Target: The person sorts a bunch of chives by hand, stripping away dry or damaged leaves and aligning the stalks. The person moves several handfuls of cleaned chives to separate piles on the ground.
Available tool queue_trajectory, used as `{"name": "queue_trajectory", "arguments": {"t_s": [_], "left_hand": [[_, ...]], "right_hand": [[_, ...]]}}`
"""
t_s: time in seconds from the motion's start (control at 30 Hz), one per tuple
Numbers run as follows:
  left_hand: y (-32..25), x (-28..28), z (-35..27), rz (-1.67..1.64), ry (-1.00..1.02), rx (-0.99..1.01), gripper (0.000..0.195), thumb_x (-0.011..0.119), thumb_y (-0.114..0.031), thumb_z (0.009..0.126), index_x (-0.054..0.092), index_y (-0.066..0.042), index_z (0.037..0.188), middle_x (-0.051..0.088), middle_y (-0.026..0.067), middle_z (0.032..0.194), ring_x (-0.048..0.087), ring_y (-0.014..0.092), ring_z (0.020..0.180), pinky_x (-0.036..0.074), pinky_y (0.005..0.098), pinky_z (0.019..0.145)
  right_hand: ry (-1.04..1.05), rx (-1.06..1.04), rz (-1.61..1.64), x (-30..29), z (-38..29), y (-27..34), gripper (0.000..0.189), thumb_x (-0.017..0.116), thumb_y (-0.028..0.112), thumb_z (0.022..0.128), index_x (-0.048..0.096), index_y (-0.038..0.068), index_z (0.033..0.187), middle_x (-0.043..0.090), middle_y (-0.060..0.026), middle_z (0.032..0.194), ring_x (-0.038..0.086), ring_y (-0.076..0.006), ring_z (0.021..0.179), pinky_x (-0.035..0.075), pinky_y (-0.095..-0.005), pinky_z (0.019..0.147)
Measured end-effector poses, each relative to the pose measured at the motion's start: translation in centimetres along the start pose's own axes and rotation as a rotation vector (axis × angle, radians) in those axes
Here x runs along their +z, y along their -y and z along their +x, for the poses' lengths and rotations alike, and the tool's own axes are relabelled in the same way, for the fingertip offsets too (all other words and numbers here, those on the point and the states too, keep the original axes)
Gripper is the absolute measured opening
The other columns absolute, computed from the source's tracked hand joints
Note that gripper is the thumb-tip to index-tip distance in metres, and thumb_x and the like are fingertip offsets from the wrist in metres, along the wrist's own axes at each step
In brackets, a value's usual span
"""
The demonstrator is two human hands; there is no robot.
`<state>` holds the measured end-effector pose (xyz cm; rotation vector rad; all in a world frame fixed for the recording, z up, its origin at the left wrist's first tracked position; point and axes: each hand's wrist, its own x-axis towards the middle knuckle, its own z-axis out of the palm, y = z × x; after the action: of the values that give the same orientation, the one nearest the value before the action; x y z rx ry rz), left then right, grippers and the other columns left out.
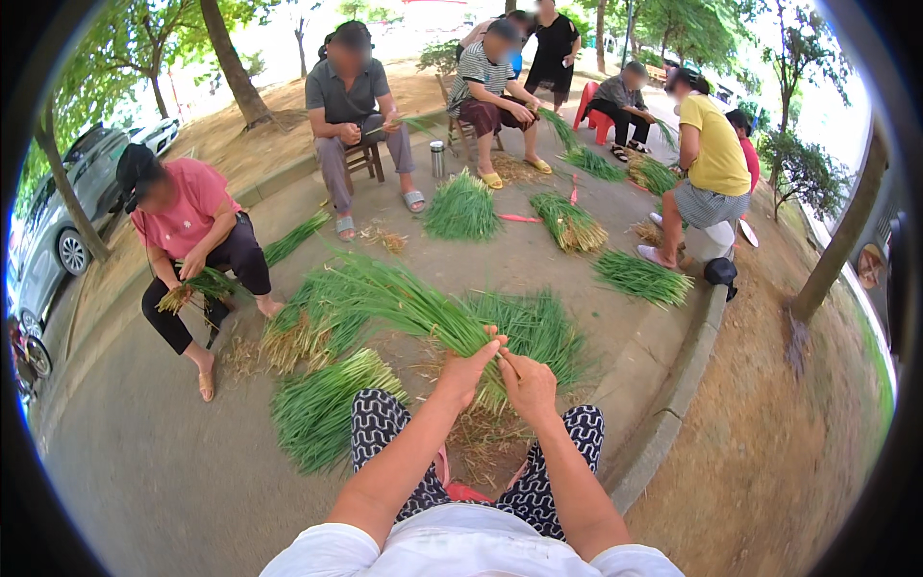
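Out in front of my knees, my left hand (465, 371) is closed around a bunch of long green garlic chives (425, 306), whose leaves point up and to the left. My right hand (530, 382) touches the bunch near its pale stem ends, thumb and fingers pinched close to my left fingertips; whether a stem is between them cannot be told. Behind the bunch lies a pile of green chives (537, 328) on the pavement. A thick heap of chives (324, 411) is beside my left knee, with another, brown-tipped heap (310, 324) beyond it. Dry trimmings (483, 440) lie between my feet.
A person in a pink top (191, 209) sits at left holding chives. Several other people sit or stand further off, among more heaps (461, 209). A steel flask (437, 159) stands near a chair. A concrete curb (660, 433) runs along my right, with a tree trunk (836, 245) beyond.
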<state>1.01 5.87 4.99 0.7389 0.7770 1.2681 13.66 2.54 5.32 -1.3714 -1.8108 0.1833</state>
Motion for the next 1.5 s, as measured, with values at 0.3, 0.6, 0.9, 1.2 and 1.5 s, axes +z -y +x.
{"name": "queue_trajectory", "arguments": {"t_s": [0.3,0.6,0.9,1.2,1.5], "left_hand": [[0.5,0.6,0.0,-0.092,-0.045,-0.065,0.026,0.061,-0.002,0.08,0.053,-0.003,0.104,0.059,0.0067,0.1,0.057,0.018,0.095,0.047,0.0318,0.082],[0.9,0.6,0.4,-0.139,-0.052,-0.121,0.027,0.063,-0.002,0.079,0.054,-0.006,0.104,0.061,0.0086,0.099,0.059,0.02,0.085,0.051,0.0327,0.074],[-1.2,-2.7,2.3,-0.321,-0.118,-0.013,0.026,0.061,-0.004,0.081,0.053,-0.007,0.105,0.06,0.0072,0.098,0.059,0.021,0.086,0.051,0.0334,0.076],[-1.8,0.7,2.4,-0.454,-0.039,-0.03,0.024,0.064,-0.005,0.079,0.055,-0.008,0.102,0.06,0.0071,0.099,0.059,0.023,0.09,0.051,0.0351,0.08],[-1.8,1.9,2.3,-0.323,-0.034,-0.01,0.026,0.066,-0.01,0.079,0.055,-0.015,0.101,0.061,0.0013,0.097,0.059,0.018,0.087,0.048,0.0339,0.076]], "right_hand": [[-0.077,0.218,0.338,0.8,-1.0,-0.8,0.022,0.051,0.019,0.088,0.062,0.002,0.095,0.058,-0.0121,0.067,0.054,-0.0215,0.056,0.042,-0.0312,0.055],[-0.21,0.187,0.22,-0.3,-1.1,-2.7,0.019,0.052,0.018,0.087,0.059,0.0,0.087,0.054,-0.014,0.064,0.052,-0.0194,0.056,0.041,-0.0307,0.054],[-0.446,0.631,0.448,-4.6,-2.6,-9.7,0.017,0.056,0.015,0.083,0.06,-0.001,0.085,0.053,-0.0037,0.062,0.045,-0.0088,0.056,0.038,-0.0257,0.051],[-0.224,0.497,0.493,-0.8,-3.0,-6.4,0.042,0.057,0.01,0.081,0.049,-0.005,0.119,0.063,-0.0111,0.097,0.054,-0.0083,0.069,0.045,-0.0232,0.063],[-0.141,0.503,0.516,-3.1,-1.4,-3.9,0.036,0.057,0.013,0.082,0.053,-0.007,0.113,0.061,-0.0146,0.103,0.06,-0.016,0.088,0.046,-0.0261,0.076]]}}
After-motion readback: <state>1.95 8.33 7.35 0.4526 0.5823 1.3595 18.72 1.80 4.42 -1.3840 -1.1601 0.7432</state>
